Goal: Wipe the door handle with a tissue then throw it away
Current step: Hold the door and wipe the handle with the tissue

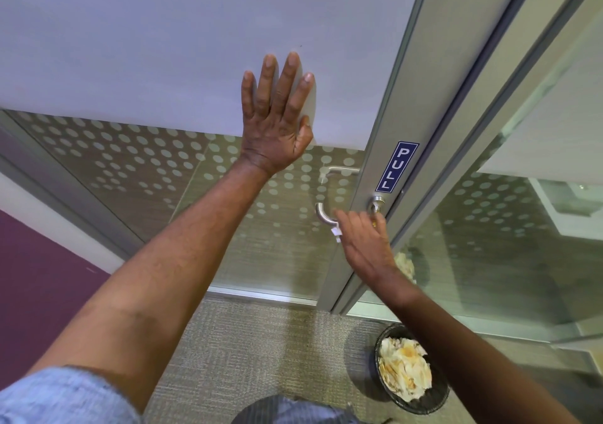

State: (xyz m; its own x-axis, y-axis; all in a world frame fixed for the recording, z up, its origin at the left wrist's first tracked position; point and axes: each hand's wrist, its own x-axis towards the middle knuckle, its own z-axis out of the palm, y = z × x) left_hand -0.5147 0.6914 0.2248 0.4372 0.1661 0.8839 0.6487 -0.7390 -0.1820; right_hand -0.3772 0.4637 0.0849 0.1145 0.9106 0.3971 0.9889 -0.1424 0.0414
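While the left hand (275,120) lies spread flat on the frosted door panel (163,48), the right hand (363,236) pinches a white tissue (336,230) against the steel door handle (323,214), bin (411,371) at five o'clock.

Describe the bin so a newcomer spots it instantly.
Start at the glass door with the blue PULL sign, then drop down its metal edge to the carpet. The bin sits there at lower right, under the right forearm. It is the only round black container, heaped with crumpled tissues.
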